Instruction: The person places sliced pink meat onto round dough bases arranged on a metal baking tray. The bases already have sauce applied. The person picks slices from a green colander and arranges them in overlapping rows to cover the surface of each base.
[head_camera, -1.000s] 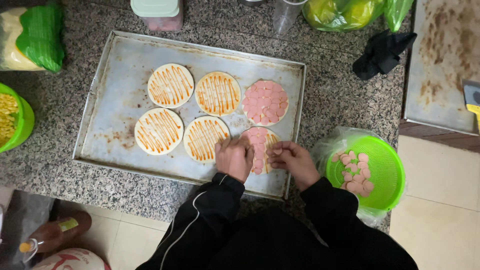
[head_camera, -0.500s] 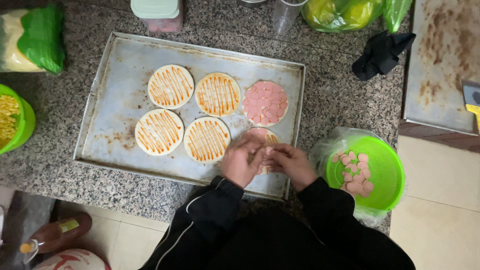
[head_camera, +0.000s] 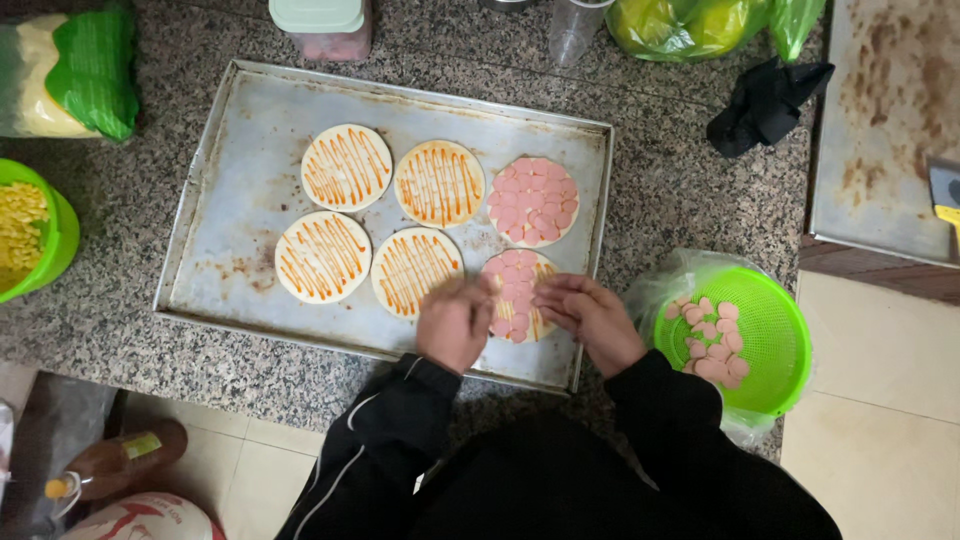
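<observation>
Six small round dough bases lie on a metal baking tray (head_camera: 230, 200). Several carry orange sauce stripes only, like the base (head_camera: 322, 256) at front left. The back right base (head_camera: 533, 200) is covered with pink sausage slices. The front right base (head_camera: 517, 285) is partly covered with slices. My left hand (head_camera: 455, 320) rests at its left edge, fingers curled over the slices. My right hand (head_camera: 590, 315) touches its right edge with fingers apart. Whether either hand pinches a slice is hidden.
A green basket (head_camera: 745, 340) with sausage slices in a plastic bag stands right of the tray. A green bowl of corn (head_camera: 30, 230) sits at the left edge. A bag of shredded cheese (head_camera: 70, 75), a lidded container (head_camera: 325, 25), a black cloth (head_camera: 765, 100) and a second tray (head_camera: 890, 120) lie behind.
Both hands have drawn slightly apart over the front right base, and more sausage slices now show on it.
</observation>
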